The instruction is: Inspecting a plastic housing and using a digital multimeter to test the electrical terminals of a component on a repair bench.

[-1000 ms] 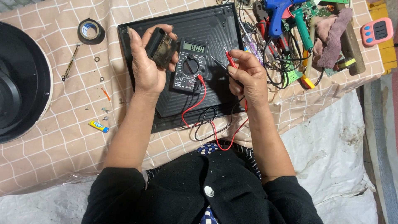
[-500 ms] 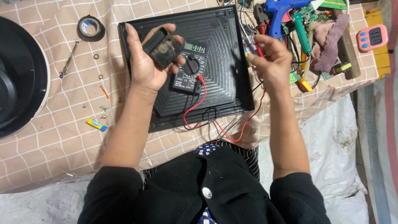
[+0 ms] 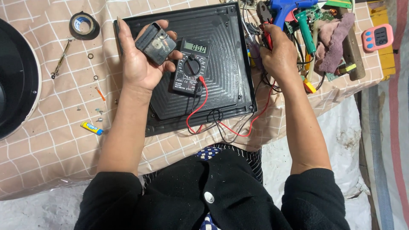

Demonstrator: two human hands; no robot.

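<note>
Since the earlier frame, the right hand had travelled from over the black panel to the tool pile at the far right, carrying the red probe with it. Its grip was closed on that probe. The left hand gripped a small black module above the panel's far left corner, just beside the multimeter. To perform the step well, the module should be held steady and the red lead kept free of snags.
</note>
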